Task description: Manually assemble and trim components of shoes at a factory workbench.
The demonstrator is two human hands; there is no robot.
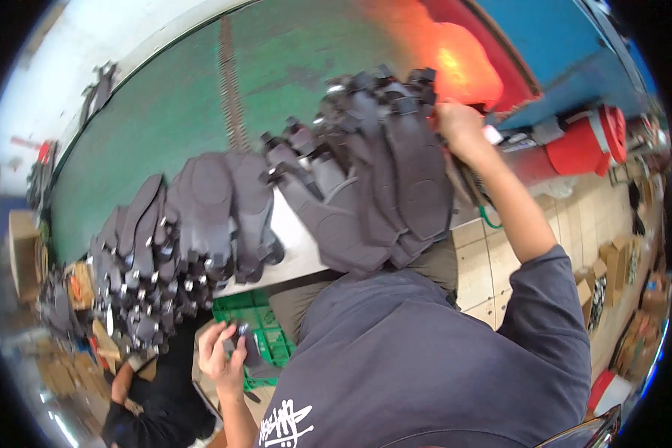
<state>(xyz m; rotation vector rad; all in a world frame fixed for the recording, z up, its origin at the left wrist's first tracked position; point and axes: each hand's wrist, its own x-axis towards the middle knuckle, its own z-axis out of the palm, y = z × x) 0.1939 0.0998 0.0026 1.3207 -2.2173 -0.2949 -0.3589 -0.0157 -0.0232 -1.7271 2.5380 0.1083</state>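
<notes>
I've got a dark piece (256, 361) pinched between the fingers of the left hand (222, 354), low by the green crate (275, 345), off the tabletop's (164, 112) near edge. Up goes my view: the right hand (459, 125) is beside a pile of dark pads (418, 175), near a glowing orange bundle (467, 71); holding anything? I can't tell. Looks like single-piece handling; next calls for a steady left pinch.
</notes>
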